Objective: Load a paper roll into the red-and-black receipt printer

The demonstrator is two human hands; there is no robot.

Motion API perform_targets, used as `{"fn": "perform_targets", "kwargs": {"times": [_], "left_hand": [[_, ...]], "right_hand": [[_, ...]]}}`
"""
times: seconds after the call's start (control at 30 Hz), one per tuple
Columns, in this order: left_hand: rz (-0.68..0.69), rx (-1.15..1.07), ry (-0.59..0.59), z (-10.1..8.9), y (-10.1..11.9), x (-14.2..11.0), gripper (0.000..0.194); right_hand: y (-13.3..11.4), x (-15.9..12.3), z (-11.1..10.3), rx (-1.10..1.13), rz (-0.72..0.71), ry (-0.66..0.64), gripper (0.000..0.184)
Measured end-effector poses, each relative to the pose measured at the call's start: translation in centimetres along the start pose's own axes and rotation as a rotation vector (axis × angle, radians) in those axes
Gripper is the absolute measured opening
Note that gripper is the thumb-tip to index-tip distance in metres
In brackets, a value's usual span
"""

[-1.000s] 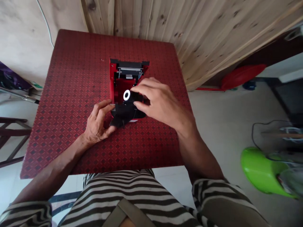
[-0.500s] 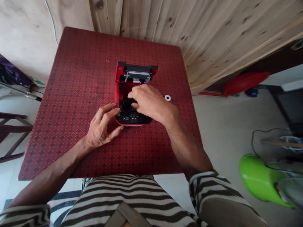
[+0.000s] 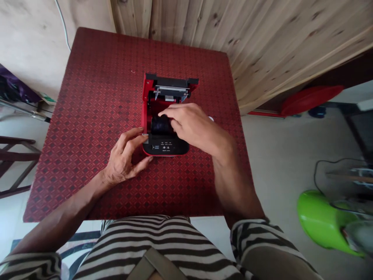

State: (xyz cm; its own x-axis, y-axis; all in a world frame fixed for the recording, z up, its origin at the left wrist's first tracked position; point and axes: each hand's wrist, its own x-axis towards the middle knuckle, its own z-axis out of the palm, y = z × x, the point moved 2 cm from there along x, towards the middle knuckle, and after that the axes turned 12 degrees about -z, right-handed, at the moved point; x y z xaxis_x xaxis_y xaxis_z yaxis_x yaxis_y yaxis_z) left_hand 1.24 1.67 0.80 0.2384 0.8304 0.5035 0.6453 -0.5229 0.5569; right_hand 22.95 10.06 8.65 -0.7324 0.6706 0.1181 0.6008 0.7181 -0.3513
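A small red and black printer (image 3: 166, 147) sits on the table with its lid (image 3: 171, 83) raised and tilted back. Inside its bay lies a dark, shiny roll (image 3: 160, 124). My left hand (image 3: 124, 153) grips the front left corner of the printer, fingers on the upper edge and thumb low at the front. Reaching in from the right, my right hand (image 3: 190, 124) has its index finger on top of the roll and its thumb by the roll's right end. That hand covers the right side of the bay and the other fingertips.
A white ring (image 3: 211, 118) on the table shows partly behind my right wrist. The table (image 3: 96, 97) has a red patterned cover and meets a wooden wall (image 3: 180, 23). A green plastic object (image 3: 317, 221) stands on the floor at right, a dark wooden stool (image 3: 14, 155) at left.
My right hand has shifted right and drawn back slightly, so more of the dark roll shows. The white ring is now mostly hidden. My left hand keeps its place on the printer.
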Motion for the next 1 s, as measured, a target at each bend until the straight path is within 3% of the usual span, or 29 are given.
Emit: {"fn": "perform_targets", "kwargs": {"times": [0.17,0.27,0.3,0.47,0.57,0.63,0.8,1.0], "left_hand": [[-0.016,-0.067,-0.033,-1.0,0.0,0.5,0.06],[-0.057,-0.085,-0.008,-2.4,0.4,2.2,0.058],[-0.063,-0.067,0.01,-2.9,0.6,3.2,0.056],[0.001,0.056,0.092,-4.1,1.0,10.0,0.06],[0.01,0.103,-0.008,-3.1,0.2,13.5,0.063],[0.002,0.055,-0.08,-2.3,-0.2,14.4,0.065],[-0.014,-0.008,-0.095,-2.4,0.9,12.4,0.045],[-0.006,-0.054,-0.21,-2.6,1.4,7.8,0.033]], "right_hand": [[-1.7,-3.3,-1.0,0.175,-0.171,0.148,0.049],[-2.3,-4.1,-0.4,0.17,-0.159,0.31,0.021],[-2.5,-4.3,-0.1,0.154,-0.157,0.363,0.014],[-3.3,-5.1,1.2,0.018,-0.16,0.498,0.017],[-4.0,-5.6,2.1,-0.049,-0.132,0.5,0.018],[-4.5,-5.7,2.6,-0.096,-0.153,0.493,0.02],[-5.2,-5.8,3.6,-0.194,-0.23,0.524,0.022],[-5.1,-6.1,4.3,-0.176,-0.153,0.564,0.02]]}}
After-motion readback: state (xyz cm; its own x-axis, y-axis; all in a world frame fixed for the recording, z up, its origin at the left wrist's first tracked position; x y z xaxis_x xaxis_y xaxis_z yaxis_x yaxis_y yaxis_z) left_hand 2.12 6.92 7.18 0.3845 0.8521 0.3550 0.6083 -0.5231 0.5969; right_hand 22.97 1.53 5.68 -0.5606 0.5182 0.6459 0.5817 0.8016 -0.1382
